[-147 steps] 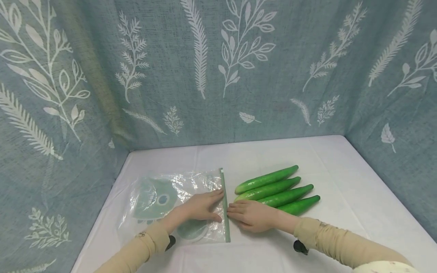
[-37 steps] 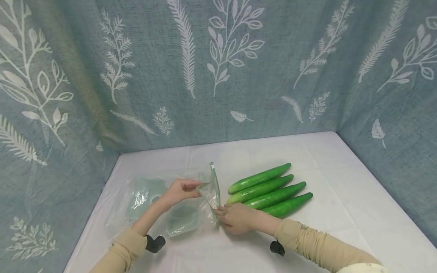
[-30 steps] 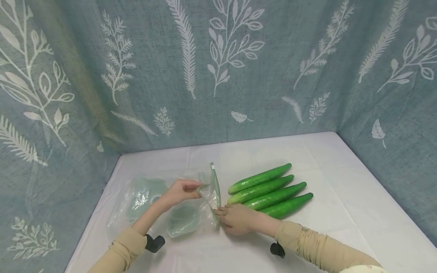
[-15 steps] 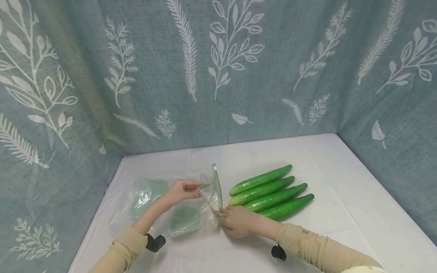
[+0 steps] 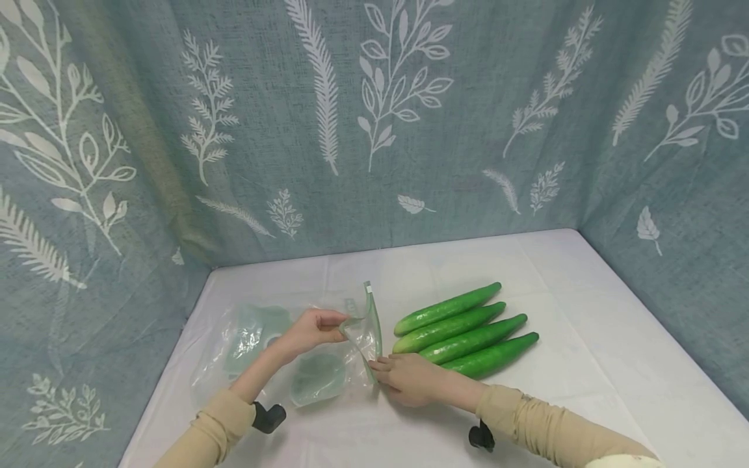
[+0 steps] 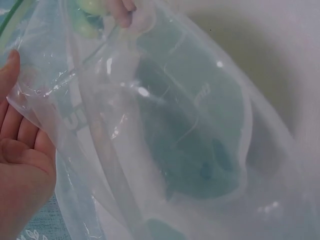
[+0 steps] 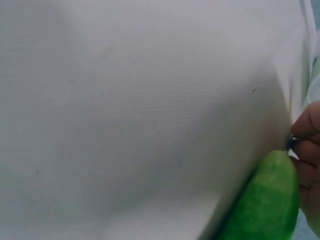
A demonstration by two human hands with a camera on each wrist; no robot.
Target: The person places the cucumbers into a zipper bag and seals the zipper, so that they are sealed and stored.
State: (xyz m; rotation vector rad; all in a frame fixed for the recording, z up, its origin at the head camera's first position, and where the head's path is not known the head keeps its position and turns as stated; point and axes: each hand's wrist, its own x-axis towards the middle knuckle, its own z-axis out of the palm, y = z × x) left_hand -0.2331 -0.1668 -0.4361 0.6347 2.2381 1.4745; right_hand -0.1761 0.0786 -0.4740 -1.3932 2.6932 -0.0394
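Observation:
A clear zip bag (image 5: 318, 377) with pale green printed shapes and a green zipper strip lies on the left half of the table. My left hand (image 5: 307, 335) pinches one side of its mouth and holds it raised, so that the mouth gapes toward the right. At the near end of the strip, my right hand (image 5: 409, 377) pinches the mouth's edge, as the right wrist view also shows. Several green cucumbers (image 5: 447, 309) lie side by side just right of the bag. My right hand and forearm overlap the nearest ones; a cucumber tip (image 7: 275, 180) is right beside my fingers.
A white cloth covers the table (image 5: 562, 403). Blue-grey curtains (image 5: 263, 162) with white leaf prints stand along the back and both sides. Black wrist cameras (image 5: 269, 418) hang below both cuffs.
About five seconds ago the bag lay flat with the left hand resting on it; now that hand has lifted one side and the mouth gapes. In the last second, the hands have barely moved.

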